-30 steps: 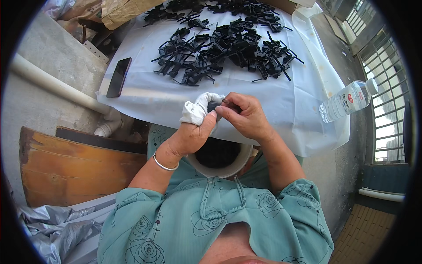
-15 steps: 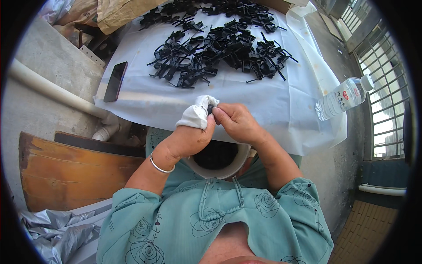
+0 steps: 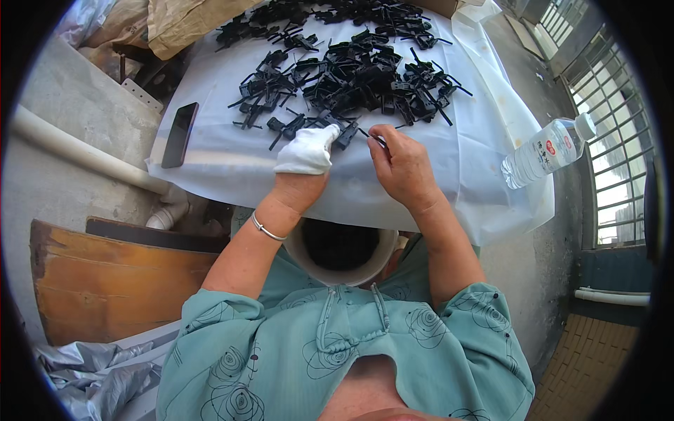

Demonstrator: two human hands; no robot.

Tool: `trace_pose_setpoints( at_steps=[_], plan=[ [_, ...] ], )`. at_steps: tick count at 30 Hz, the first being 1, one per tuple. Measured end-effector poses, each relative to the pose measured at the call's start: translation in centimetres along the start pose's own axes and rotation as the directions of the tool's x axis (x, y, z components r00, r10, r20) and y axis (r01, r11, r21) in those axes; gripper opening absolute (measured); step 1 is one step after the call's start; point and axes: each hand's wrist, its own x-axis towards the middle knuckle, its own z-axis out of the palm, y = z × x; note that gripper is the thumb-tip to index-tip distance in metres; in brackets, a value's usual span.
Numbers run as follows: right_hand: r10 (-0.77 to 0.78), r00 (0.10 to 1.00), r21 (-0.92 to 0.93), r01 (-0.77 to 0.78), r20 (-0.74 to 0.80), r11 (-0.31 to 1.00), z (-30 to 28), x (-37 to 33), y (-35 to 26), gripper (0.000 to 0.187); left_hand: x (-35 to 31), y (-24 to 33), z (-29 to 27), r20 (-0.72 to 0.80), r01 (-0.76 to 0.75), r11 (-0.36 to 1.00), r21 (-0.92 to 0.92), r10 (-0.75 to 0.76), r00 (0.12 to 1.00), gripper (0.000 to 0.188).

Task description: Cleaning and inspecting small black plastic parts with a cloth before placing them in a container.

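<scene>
My left hand (image 3: pixel 306 153), in a white glove, is at the near edge of a heap of black plastic parts (image 3: pixel 354 77) on the covered table. Its fingers are closed on one black plastic part (image 3: pixel 345 136), and glove and neighbouring pieces hide some of that part. Just to the right, my bare right hand (image 3: pixel 406 167) pinches a thin black plastic piece (image 3: pixel 372 136) between thumb and forefinger. Most of the heap's pieces have slim arms sticking out. Below the table edge, a pale bucket (image 3: pixel 385 262) stands between my legs, dark inside.
A phone (image 3: pixel 181 135) lies at the table's left. A clear water bottle (image 3: pixel 544 154) rests on its side near the right edge. White plastic sheeting (image 3: pixel 484 189) covers the table. Brown paper (image 3: pixel 189 24) is at the far left, with a wooden board (image 3: pixel 119 281) below.
Both hands have moved forward from above the bucket to the near edge of the heap and come slightly apart. The small dark piece held between them earlier is out of sight.
</scene>
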Motion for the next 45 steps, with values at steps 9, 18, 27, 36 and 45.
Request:
trace_pose_setpoints(
  at_steps=[9,18,27,36,45],
  plan=[
    [0.097,0.978,-0.256,-0.048,0.182,0.965,1.2,0.3,-0.2,0.023,-1.2,1.5,-0.4,-0.112,-0.099,0.965,-0.244,0.073,0.991,0.018],
    [-0.104,0.971,-0.164,0.140,0.215,0.976,-0.4,-0.5,1.2,0.012,-1.9,0.3,-2.7,0.450,0.627,0.361,-0.690,-0.465,0.763,0.019],
    [-0.277,0.941,0.222,0.233,0.193,0.947,-0.2,-0.8,-1.5,0.014,-1.1,2.6,-2.8,0.560,0.442,-0.353,-0.824,-0.396,0.728,0.022],
    [-0.040,0.998,0.192,0.047,-0.043,0.980,0.3,-1.0,-2.7,0.016,-1.6,4.4,-3.6,0.460,0.532,0.146,-0.834,-0.347,0.817,0.026],
    [0.048,0.946,0.381,-0.175,0.320,0.908,-0.4,-0.9,-2.1,0.027,-1.8,4.5,-4.0,0.392,0.547,0.428,-0.719,-0.399,0.829,0.027]
  ],
)
